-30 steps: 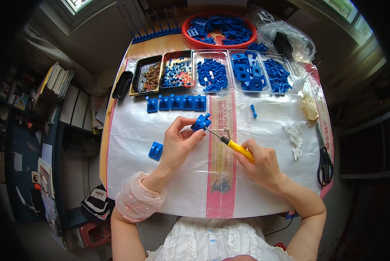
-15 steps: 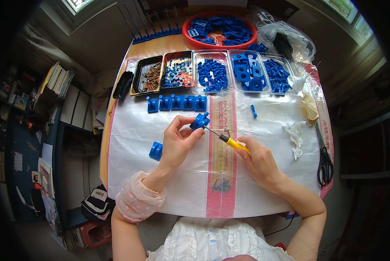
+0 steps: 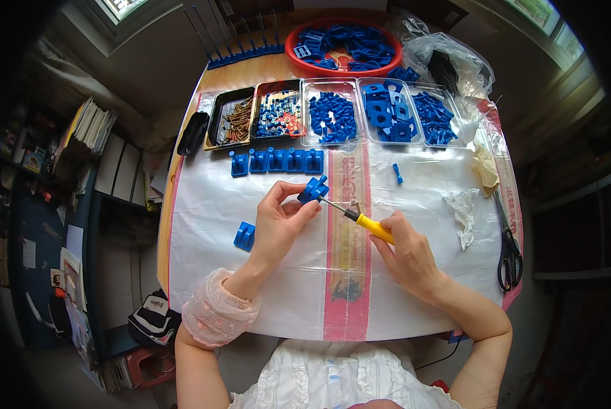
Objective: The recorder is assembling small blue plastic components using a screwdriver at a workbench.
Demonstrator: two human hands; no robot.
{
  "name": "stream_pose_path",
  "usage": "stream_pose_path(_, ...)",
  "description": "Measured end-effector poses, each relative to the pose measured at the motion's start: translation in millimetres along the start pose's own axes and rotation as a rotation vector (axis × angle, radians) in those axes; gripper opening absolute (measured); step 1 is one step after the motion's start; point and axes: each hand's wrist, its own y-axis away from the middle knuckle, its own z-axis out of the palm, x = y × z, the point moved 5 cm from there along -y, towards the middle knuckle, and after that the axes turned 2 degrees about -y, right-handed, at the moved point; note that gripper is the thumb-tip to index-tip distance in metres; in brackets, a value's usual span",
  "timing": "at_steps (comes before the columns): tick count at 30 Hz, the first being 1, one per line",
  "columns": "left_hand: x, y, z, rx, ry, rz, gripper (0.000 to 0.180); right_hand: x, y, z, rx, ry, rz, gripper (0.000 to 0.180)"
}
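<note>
Between the thumb and fingers of my left hand (image 3: 283, 217) is a small blue plastic bracket (image 3: 312, 189), held above the middle of the table. My right hand (image 3: 409, 253) is closed round the yellow handle of a screwdriver (image 3: 372, 228). The screwdriver's metal shaft points up and left, and its tip meets the bracket; the exact contact point is too small to see. Near my left wrist lies a single blue bracket piece (image 3: 245, 236). Several similar blue brackets (image 3: 276, 161) stand in a row beyond my left hand. A small blue lever-shaped part (image 3: 397, 174) lies farther right.
Along the far side stand trays of screws (image 3: 238, 123), nuts (image 3: 278, 114) and blue parts (image 3: 333, 117). Behind them is a red basin (image 3: 290, 57) of blue pieces. Black scissors (image 3: 508, 262), crumpled white plastic (image 3: 463, 217) and a yellowish wad (image 3: 484, 169) lie at the right.
My right hand's fingers have shifted slightly on the screwdriver handle, showing more of the yellow. My left hand and the bracket have barely moved.
</note>
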Motion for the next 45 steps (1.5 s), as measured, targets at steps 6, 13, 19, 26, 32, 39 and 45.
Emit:
stream_pose_path(6, 0, 0, 0, 0.002, -0.011, 0.002, 0.024, -6, -5, -7, -0.009, 0.059, -0.01, 0.021)
stream_pose_path(13, 0, 1, 1, -0.002, 0.009, 0.006, 0.024, -1, -4, -3, -0.083, 0.034, 0.112, 0.02)
stream_pose_path(19, -1, 0, 0, -0.01, 0.015, 0.015, 0.025, -4, -6, -4, -0.078, 0.041, 0.124, 0.028)
stream_pose_path(26, 1, 0, 2, -0.012, 0.017, 0.032, 0.026, -5, 0, 0, -0.012, 0.16, -0.047, 0.027)
stream_pose_path(32, 0, 1, 2, -0.014, 0.021, 0.012, 0.024, -10, -2, -2, 0.006, 0.204, -0.107, 0.023)
stream_pose_path(39, 2, 1, 1, -0.011, 0.018, 0.011, 0.024, -13, -6, -9, 0.016, 0.297, -0.103, 0.025)
stream_pose_path(45, -1, 0, 2, -0.021, 0.013, 0.038, 0.025, -13, -7, -12, 0.04, 0.352, -0.173, 0.034)
